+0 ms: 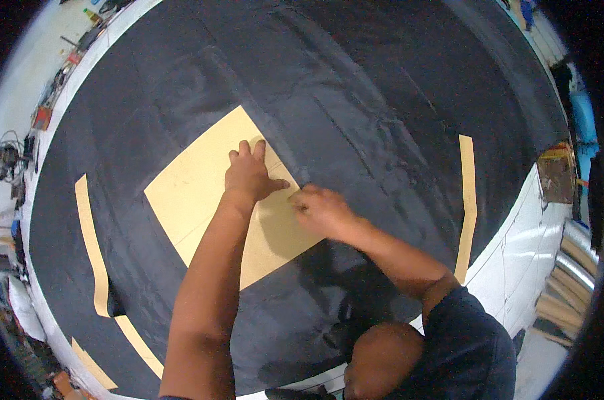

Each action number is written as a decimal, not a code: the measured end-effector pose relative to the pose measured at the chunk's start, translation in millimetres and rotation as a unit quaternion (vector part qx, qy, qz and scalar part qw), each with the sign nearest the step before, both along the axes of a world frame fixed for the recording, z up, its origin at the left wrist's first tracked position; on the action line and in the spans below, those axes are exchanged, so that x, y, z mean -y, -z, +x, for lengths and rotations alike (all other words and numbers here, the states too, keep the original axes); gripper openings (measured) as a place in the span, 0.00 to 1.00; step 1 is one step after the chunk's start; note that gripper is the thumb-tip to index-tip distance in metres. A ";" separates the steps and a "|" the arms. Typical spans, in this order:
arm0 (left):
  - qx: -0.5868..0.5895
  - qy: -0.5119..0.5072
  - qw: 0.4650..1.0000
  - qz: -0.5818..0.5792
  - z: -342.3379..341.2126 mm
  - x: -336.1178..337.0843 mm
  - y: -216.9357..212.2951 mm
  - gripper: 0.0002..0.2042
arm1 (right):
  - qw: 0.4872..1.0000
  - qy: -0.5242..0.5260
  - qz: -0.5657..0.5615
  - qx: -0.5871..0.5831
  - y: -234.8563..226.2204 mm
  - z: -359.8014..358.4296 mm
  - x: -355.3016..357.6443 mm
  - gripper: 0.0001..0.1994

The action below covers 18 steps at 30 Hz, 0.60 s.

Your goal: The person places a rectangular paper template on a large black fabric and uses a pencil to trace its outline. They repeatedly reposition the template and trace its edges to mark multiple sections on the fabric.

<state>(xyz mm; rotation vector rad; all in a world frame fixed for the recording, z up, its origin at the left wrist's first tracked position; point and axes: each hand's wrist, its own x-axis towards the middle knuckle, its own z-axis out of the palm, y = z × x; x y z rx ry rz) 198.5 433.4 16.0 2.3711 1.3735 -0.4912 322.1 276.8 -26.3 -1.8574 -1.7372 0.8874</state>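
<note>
A large pale tan sheet, roughly square and turned cornerwise, lies flat on wide black material. My left hand presses down on its right half, fingers spread and thumb pointing toward the right edge. Just beyond the thumb, my right hand is closed in a fist-like grip at the sheet's right edge. Whatever its curled fingers hold is hidden. Faint lines run across the sheet, and the shadow of my arm falls on its lower right part.
Narrow tan strips lie on the black material: one long strip at left, another below it, a bent one at right. A white surface shows past the material's edge. Cardboard-coloured rolls and a brown box stand far right.
</note>
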 end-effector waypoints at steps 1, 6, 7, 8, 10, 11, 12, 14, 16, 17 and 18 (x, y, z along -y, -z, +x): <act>-0.011 0.000 1.000 -0.001 -1.8 -1.7 -3.2 0.56 | 0.999 0.028 0.003 -0.032 -11.5 13.1 -13.2 0.13; -0.012 -0.002 1.000 0.020 2.6 -8.6 3.8 0.66 | 0.970 0.163 0.175 -0.032 -22.5 49.2 -91.8 0.17; 0.001 0.000 1.000 0.028 1.2 -10.4 8.9 0.68 | 0.975 0.161 0.151 -0.036 -29.9 47.2 -108.2 0.17; 0.012 0.002 0.999 0.035 -1.5 -11.3 13.4 0.70 | 0.979 0.158 0.126 -0.041 -31.0 42.5 -122.7 0.18; 0.005 0.003 1.000 0.026 1.5 -11.7 15.7 0.71 | 0.978 0.131 0.136 -0.085 -28.1 32.3 -145.7 0.18; -0.004 0.000 1.000 0.025 -0.9 -12.8 15.5 0.72 | 0.977 0.114 0.143 -0.114 -26.4 24.5 -159.3 0.18; -0.006 0.001 1.000 0.023 3.6 -12.3 14.7 0.72 | 0.973 0.110 0.175 -0.104 -16.7 26.5 -171.3 0.17; -0.012 -0.002 1.000 0.019 8.2 -11.3 13.0 0.73 | 0.962 0.097 0.240 -0.086 -1.2 26.6 -192.3 0.15; -0.018 -0.008 1.000 0.010 7.9 -11.8 10.9 0.72 | 0.965 0.071 0.241 -0.071 4.8 26.8 -205.2 0.13; -0.021 -0.011 1.000 0.006 7.5 -12.1 10.3 0.72 | 0.967 0.058 0.241 -0.064 6.5 26.5 -210.8 0.12; -0.022 -0.011 1.000 0.007 7.9 -11.9 9.9 0.72 | 0.970 0.051 0.233 -0.053 8.2 26.5 -216.5 0.12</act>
